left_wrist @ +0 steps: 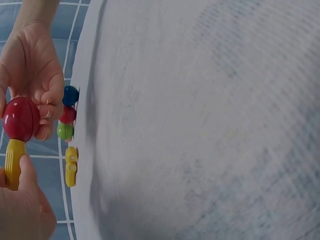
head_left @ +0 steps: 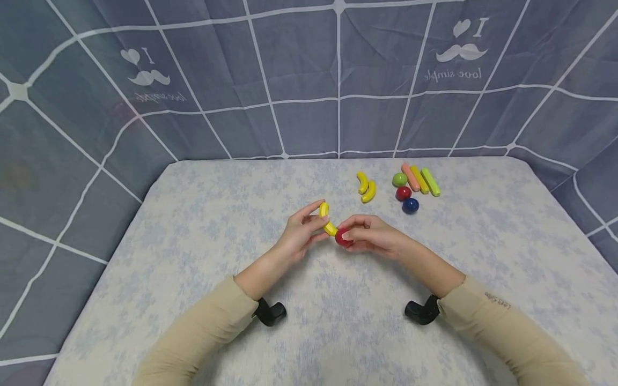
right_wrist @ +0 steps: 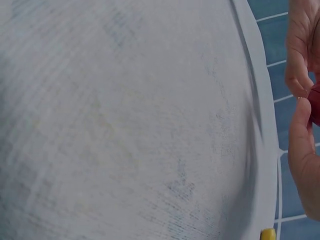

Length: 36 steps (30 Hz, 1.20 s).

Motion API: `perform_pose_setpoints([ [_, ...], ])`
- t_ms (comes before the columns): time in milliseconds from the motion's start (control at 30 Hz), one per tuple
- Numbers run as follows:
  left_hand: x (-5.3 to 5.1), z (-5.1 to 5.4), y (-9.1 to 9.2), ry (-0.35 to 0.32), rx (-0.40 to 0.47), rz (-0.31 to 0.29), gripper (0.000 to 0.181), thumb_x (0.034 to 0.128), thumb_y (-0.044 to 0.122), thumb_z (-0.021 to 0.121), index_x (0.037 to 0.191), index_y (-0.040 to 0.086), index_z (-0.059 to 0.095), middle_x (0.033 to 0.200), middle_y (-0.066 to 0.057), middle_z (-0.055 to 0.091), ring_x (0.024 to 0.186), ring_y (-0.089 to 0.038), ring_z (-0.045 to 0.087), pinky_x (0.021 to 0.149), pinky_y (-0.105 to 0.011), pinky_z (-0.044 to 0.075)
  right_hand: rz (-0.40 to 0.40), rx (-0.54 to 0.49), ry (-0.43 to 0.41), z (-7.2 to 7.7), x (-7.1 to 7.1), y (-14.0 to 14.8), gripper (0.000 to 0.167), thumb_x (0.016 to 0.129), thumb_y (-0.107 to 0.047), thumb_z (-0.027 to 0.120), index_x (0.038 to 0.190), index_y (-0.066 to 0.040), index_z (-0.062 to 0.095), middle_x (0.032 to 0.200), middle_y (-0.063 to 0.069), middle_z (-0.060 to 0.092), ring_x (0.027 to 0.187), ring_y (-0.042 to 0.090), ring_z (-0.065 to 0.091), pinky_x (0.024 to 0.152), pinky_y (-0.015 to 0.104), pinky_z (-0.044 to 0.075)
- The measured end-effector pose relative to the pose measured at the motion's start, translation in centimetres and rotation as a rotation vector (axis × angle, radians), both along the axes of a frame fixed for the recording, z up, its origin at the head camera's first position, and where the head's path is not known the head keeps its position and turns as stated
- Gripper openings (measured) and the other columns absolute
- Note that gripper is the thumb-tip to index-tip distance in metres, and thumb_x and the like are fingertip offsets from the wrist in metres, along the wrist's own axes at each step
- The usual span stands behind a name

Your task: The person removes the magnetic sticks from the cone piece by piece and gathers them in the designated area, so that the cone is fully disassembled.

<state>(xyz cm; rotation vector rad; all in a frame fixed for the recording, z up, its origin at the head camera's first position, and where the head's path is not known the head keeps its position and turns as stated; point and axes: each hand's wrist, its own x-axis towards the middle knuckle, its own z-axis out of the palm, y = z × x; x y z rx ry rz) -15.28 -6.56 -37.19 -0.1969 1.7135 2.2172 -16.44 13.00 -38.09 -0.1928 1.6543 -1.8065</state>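
My left hand [head_left: 301,231] pinches a yellow curved, banana-shaped piece [head_left: 324,210] between thumb and fingers, above the table. In my right hand [head_left: 373,236] is a glossy red ball [head_left: 343,238], held by the thumb and fingertips. The lower end of the yellow piece meets the ball. From the left wrist view, the red ball [left_wrist: 19,119] sits at the end of the ribbed yellow piece [left_wrist: 15,161], and a thin seam runs down its side. Only part of the red ball [right_wrist: 315,106] shows at the right wrist view's edge.
Beyond the hands lie two more yellow curved pieces [head_left: 368,192]. Right of them are a green ball [head_left: 399,179], another red ball [head_left: 403,193] and a blue ball [head_left: 410,206]. Orange [head_left: 410,177], yellow [head_left: 419,179] and green sticks [head_left: 431,182] lie alongside. A patterned cloth covers the table [head_left: 333,321].
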Motion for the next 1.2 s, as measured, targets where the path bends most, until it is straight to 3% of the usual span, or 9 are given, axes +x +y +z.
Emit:
perform_pose_setpoints([
  [367,0.4,0.3,0.3,0.021,0.01,0.045,0.051,0.0901,0.0,0.058,0.139,0.009,0.044,0.101,-0.01,0.052,0.085,-0.015,0.058,0.076,-0.03,0.052,0.022,-0.022,0.023,0.2,-0.1,0.4,0.02,0.088,-0.006,0.053,0.106,-0.002,0.058,0.102,0.007,0.06,0.084,0.02,0.06,0.077,0.032,0.053],
  [567,0.2,0.6,0.1,-0.001,0.044,0.146,0.051,0.0916,0.004,0.056,0.14,0.011,0.041,0.118,-0.019,0.051,0.095,-0.02,0.059,0.078,-0.026,0.051,0.003,-0.003,0.017,0.2,-0.2,0.5,0.02,0.087,-0.005,0.053,0.106,-0.002,0.059,0.104,0.008,0.059,0.087,0.02,0.059,0.078,0.033,0.052],
  [767,-1.0,0.6,-2.3,-0.011,0.074,0.283,0.045,0.0926,0.003,0.054,0.134,0.011,0.038,0.132,-0.023,0.044,0.112,-0.03,0.053,0.078,-0.023,0.051,-0.027,0.045,-0.005,-0.2,-0.1,2.3,0.02,0.087,-0.004,0.056,0.106,-0.002,0.06,0.11,0.01,0.054,0.094,0.02,0.057,0.083,0.035,0.051],
  [933,-1.1,0.4,-3.3,-0.023,0.06,0.28,0.044,0.093,0.005,0.055,0.134,0.013,0.039,0.133,-0.021,0.045,0.112,-0.028,0.054,0.078,-0.024,0.051,-0.098,0.053,-0.017,-0.1,-0.3,4.3,0.018,0.088,-0.005,0.057,0.105,-0.005,0.06,0.109,0.009,0.054,0.091,0.019,0.059,0.082,0.033,0.051],
  [1200,-1.2,0.1,-3.5,-0.02,0.044,0.271,0.044,0.0931,0.005,0.054,0.134,0.012,0.04,0.13,-0.021,0.045,0.109,-0.027,0.055,0.08,-0.024,0.051,-0.135,0.048,-0.003,-0.2,-0.4,6.6,0.015,0.089,-0.006,0.058,0.102,-0.009,0.063,0.102,0.004,0.059,0.086,0.015,0.062,0.08,0.032,0.052],
])
